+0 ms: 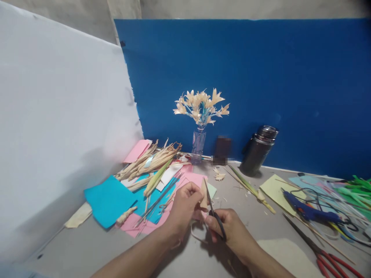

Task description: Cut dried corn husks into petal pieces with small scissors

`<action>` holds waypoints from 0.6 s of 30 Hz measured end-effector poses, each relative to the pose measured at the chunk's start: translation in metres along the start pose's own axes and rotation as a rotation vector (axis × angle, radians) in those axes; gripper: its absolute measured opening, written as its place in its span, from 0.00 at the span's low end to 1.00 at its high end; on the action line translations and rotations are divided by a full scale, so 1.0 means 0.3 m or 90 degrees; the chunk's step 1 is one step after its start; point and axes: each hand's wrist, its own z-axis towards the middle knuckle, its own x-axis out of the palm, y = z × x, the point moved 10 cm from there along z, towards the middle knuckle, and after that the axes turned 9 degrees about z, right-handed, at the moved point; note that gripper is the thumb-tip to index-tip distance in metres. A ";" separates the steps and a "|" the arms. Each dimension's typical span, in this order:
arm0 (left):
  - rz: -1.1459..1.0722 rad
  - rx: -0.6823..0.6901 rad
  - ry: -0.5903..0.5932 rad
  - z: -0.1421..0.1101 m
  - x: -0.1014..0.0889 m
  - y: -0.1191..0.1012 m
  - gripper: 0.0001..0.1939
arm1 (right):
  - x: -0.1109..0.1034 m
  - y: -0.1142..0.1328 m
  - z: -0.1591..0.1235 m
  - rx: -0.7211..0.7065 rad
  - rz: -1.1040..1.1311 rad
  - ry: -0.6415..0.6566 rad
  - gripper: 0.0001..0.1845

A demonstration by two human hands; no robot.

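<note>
My left hand is closed, pinching a small piece of pale corn husk upright between thumb and fingers. In my right hand is a pair of dark-handled scissors, their blades pointing up and away along the right side of the husk. Whether the blades touch the husk is hard to tell. Beneath both hands a thin pale strip curls over the table. Behind them a clear bottle holds a bunch of cream husk flowers.
Dried husks, a blue sheet and pink paper cover the left side. A dark thermos stands behind. On the right lie a blue glue gun with its cord, large red-handled scissors and green pipe cleaners.
</note>
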 end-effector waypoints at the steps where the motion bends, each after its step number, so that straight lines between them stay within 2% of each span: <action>1: -0.001 -0.003 0.000 0.000 -0.001 0.001 0.06 | 0.000 0.002 0.000 0.001 0.001 0.000 0.37; 18: -0.011 -0.016 0.036 0.003 0.003 -0.013 0.05 | -0.003 -0.018 0.005 0.009 0.017 0.006 0.37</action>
